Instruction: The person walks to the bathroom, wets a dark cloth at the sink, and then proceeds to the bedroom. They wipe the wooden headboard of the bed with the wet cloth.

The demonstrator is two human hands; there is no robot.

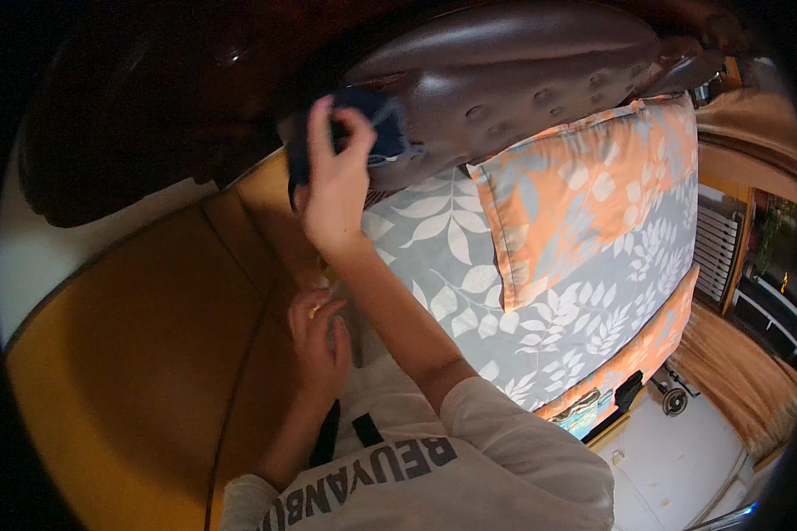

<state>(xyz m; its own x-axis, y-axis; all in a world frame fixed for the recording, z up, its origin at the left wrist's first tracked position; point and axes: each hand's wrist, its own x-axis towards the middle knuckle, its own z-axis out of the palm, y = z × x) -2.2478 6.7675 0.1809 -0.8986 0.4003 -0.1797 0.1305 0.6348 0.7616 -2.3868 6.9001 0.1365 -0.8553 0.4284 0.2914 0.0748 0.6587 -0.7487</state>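
My right hand [339, 192] is stretched out in front of me and grips a dark blue cloth [382, 123]; the hand is slightly blurred. The cloth lies against the lower left end of a brown, button-tufted leather headboard [438, 113]. Lower down, beside the left edge of the bed, my left hand [319, 338] has loosely bent fingers set apart, with no object plainly held. A small yellow spot shows at its fingers, too small to name.
A grey leaf-patterned sheet [465, 279] covers the bed, with an orange and grey pillow [584, 179] on it. At left stands a wooden cabinet or panel [139, 345]. Brown curtains [737, 372] hang at right, near a small wheel [675, 402] on the pale floor [664, 464].
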